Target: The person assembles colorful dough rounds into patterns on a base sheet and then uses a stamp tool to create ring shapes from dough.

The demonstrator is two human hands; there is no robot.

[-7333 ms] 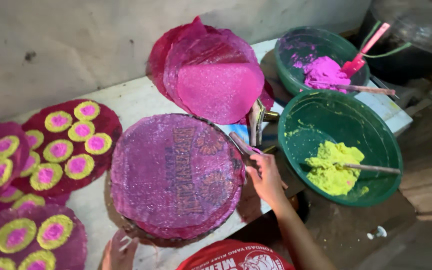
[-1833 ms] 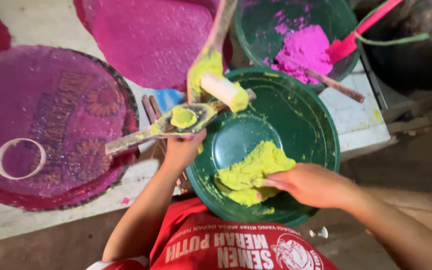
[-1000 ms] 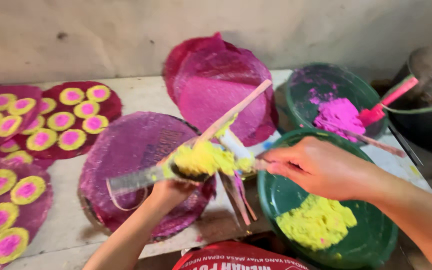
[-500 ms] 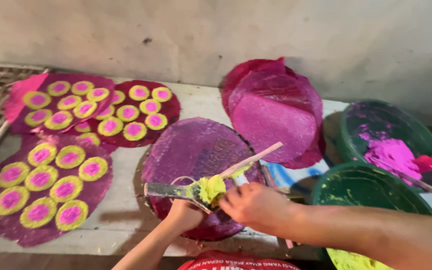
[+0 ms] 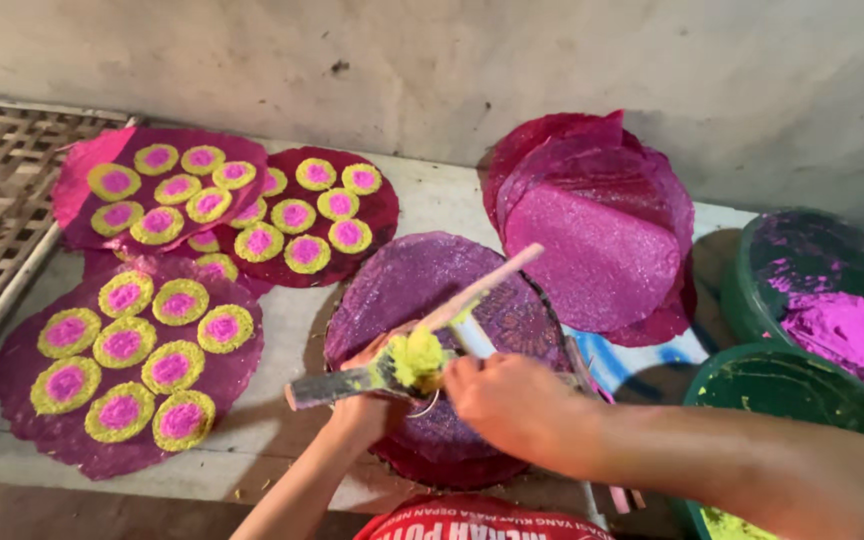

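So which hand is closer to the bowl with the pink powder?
The right hand. It sits near the middle of the table, with its arm stretching toward the green bowl of pink powder. The left hand is farther away, holding a flat tool of yellow paste.

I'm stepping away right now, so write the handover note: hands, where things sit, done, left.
Left hand grips a flat metal tool heaped with yellow paste.
Right hand works a pale stick against that paste, over the bare purple round.
Done: three rounds at left carry yellow-and-pink discs.
Left: the bare purple round and the pink stack have none.
Green bowl and pink-paste bowl sit at right.
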